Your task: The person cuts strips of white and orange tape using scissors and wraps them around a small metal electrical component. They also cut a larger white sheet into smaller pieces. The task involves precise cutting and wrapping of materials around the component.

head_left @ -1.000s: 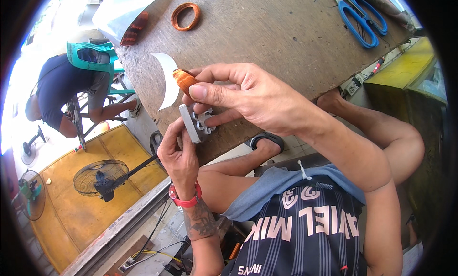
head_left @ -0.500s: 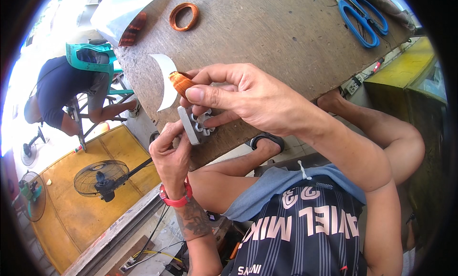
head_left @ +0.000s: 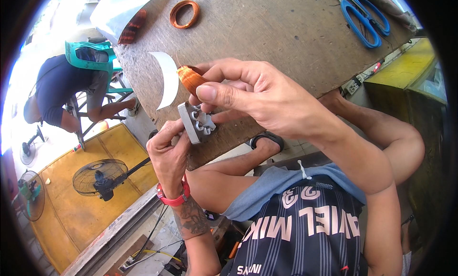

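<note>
Pinched between the thumb and fingers of my right hand (head_left: 238, 87) is a copper wire coil (head_left: 190, 78), a thin wire end rising from its top. Just below it, my left hand (head_left: 168, 149) grips a grey metal motor stator core (head_left: 190, 124) by its left side. White slot liners (head_left: 206, 123) stick out of the core's right face. One lower finger of my right hand reaches close to these liners; whether it touches them I cannot tell. A curved strip of white paper (head_left: 167, 80) lies on the wooden table (head_left: 267, 27) behind the coil.
Another copper coil ring (head_left: 184, 15) and a dark-banded copper bundle (head_left: 132, 26) lie at the table's far left, beside a clear plastic sheet (head_left: 117, 11). Blue-handled scissors (head_left: 361, 23) rest far right. A standing fan (head_left: 101, 177) and a seated person (head_left: 64, 90) are at left.
My right hand has shifted slightly right with the coil, opening a gap from the paper strip. The stator core is turned a little, showing more of its liners.
</note>
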Motion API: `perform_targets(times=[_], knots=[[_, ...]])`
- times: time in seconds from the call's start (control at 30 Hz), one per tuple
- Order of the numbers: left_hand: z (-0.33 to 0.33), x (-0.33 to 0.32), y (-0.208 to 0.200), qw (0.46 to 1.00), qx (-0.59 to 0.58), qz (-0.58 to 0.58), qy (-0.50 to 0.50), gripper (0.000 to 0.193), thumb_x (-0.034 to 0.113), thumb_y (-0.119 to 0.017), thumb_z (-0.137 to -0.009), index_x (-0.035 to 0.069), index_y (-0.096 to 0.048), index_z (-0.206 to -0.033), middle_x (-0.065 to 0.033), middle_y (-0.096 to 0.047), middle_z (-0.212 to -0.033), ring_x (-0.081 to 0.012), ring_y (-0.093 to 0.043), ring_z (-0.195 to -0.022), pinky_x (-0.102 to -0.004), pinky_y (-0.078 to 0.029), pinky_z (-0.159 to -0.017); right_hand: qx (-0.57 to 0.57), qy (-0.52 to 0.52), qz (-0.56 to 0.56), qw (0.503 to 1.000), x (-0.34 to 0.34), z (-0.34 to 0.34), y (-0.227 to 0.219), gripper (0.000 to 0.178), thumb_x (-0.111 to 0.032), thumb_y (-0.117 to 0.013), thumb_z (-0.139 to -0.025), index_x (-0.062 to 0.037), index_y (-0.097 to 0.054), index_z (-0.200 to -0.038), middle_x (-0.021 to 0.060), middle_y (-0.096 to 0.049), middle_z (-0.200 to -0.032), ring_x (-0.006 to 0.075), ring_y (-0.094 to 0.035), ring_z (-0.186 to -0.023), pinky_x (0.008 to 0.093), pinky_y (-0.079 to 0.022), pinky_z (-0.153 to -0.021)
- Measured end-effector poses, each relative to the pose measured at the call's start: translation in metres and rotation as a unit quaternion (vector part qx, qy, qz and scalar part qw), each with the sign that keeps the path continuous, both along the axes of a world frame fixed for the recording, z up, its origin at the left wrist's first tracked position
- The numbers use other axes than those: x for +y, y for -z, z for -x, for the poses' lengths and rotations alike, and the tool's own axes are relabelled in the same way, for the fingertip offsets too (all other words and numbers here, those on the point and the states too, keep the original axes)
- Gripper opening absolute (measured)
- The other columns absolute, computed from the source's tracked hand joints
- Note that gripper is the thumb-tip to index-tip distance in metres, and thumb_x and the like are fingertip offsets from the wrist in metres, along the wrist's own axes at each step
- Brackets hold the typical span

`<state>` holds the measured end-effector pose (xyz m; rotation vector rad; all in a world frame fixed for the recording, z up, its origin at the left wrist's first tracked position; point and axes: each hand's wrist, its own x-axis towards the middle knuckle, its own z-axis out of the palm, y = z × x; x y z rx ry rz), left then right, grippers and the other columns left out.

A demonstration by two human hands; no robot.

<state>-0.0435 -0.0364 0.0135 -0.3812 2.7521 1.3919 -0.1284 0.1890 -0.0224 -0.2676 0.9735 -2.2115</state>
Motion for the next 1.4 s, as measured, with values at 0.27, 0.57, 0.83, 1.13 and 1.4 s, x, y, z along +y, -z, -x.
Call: perform_targets(times=[0.27, 0.57, 0.83, 1.13, 1.4], knots=[[-0.001, -0.001, 0.003, 1.000, 0.004, -0.008, -0.001, 0.020, -0.007, -0.073, -0.090, -0.004, -0.079, -0.109, 0.0003, -0.066, -0.082, -0.0045, -0.053, -0.075, -0.0221, -0.042, -0.066, -0.003, 0.009, 0.004, 1.000, 0.003, -0.002, -0.002, 0.034, -0.026, -0.066, -0.106, -0.0011, -0.066, -0.129, 0.0065, -0.073, -0.118, 0.0109, -0.069, -0.106, 0.0292, -0.060, -0.094], [-0.002, 0.000, 0.003, 1.000, 0.020, 0.005, 0.007, 0.020, -0.008, -0.072, -0.089, -0.005, -0.078, -0.107, -0.0012, -0.068, -0.082, -0.0056, -0.056, -0.075, -0.0226, -0.044, -0.068, 0.027, 0.023, -0.011, 0.999, 0.001, -0.007, 0.001, 0.027, -0.023, -0.067, -0.105, -0.0035, -0.070, -0.123, 0.0097, -0.070, -0.123, 0.0155, -0.067, -0.113, 0.0305, -0.058, -0.093], [-0.001, -0.003, 0.006, 0.999, 0.032, -0.007, 0.010, 0.021, -0.008, -0.072, -0.088, -0.006, -0.078, -0.108, -0.0020, -0.069, -0.082, -0.0061, -0.056, -0.075, -0.0231, -0.045, -0.068, 0.561, 0.199, -0.379, 0.708, 0.018, -0.031, 0.012, 0.012, -0.012, -0.072, -0.087, -0.0055, -0.071, -0.097, 0.0114, -0.056, -0.143, 0.0296, -0.063, -0.114, 0.0380, -0.057, -0.091], [-0.001, 0.000, 0.004, 0.999, 0.034, -0.016, 0.019, 0.025, -0.009, -0.072, -0.088, -0.005, -0.078, -0.111, -0.0021, -0.069, -0.084, -0.0061, -0.056, -0.076, -0.0230, -0.044, -0.069, 0.613, 0.182, -0.402, 0.655, 0.013, -0.035, 0.020, 0.016, -0.013, -0.070, -0.081, -0.0041, -0.071, -0.095, 0.0082, -0.056, -0.144, 0.0264, -0.062, -0.117, 0.0369, -0.058, -0.096], [-0.002, 0.000, 0.003, 0.999, 0.027, -0.012, 0.019, 0.026, -0.009, -0.072, -0.088, -0.004, -0.079, -0.113, -0.0022, -0.070, -0.086, -0.0058, -0.056, -0.077, -0.0229, -0.045, -0.069, 0.629, 0.186, -0.399, 0.640, 0.012, -0.037, 0.023, 0.018, -0.013, -0.071, -0.080, -0.0023, -0.071, -0.094, 0.0108, -0.056, -0.142, 0.0267, -0.062, -0.116, 0.0371, -0.057, -0.098]])
